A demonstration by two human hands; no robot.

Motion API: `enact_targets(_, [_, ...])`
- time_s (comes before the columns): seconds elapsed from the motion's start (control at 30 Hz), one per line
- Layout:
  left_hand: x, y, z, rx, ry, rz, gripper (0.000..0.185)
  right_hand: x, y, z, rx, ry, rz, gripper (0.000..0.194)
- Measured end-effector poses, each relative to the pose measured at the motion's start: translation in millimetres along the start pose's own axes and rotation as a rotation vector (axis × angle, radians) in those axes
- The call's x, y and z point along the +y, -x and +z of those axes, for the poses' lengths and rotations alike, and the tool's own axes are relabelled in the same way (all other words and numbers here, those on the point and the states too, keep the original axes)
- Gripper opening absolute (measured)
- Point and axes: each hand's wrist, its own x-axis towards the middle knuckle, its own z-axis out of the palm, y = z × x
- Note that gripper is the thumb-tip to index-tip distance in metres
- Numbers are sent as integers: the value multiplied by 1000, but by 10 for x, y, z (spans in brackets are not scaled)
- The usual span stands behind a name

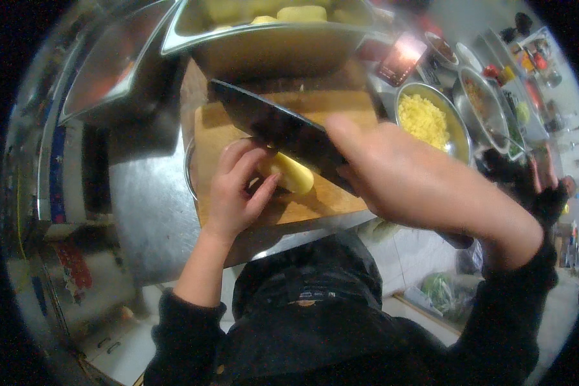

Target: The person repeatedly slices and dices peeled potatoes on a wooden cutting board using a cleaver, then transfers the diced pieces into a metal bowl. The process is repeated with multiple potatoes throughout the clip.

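Observation:
A peeled yellow piece of vegetable, perhaps potato (294,176), lies on a wooden cutting board (337,205). Fingers and thumb of my left hand (239,186) hold it from the left. My right hand (391,169) grips a broad dark kitchen knife (284,123), whose handle is mostly hidden in the fist. The blade slants from upper left to lower right, above and behind the piece. Whether the edge touches the piece cannot be told. Beyond the board stands a deep metal pan (270,36) with peeled yellow pieces (301,14) in it.
Right of the board, a metal bowl (456,103) holds chopped yellow bits (422,118). Another metal bowl (482,108) and a lit phone (401,58) are beyond. A deep metal container (135,79) stands at upper left. Another person's arms (543,169) show at far right.

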Motion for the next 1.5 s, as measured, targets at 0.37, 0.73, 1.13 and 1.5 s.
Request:
enact_targets(0.37, [34,-62,-16,-46,-89,56,32,187,-244,644,39,-119,39,26])
enact_targets(0.73, [57,-15,-5,2,-170,77,32,297,-322,621,-112,-322,101,24])
enact_targets(1.13, [-7,-11,-1,102,-65,102,31,114,-137,275,321,-125,-74,34])
enact_targets(1.5, [0,8,-16,73,-181,68,34,80,58,12,41,-8,-81,31])
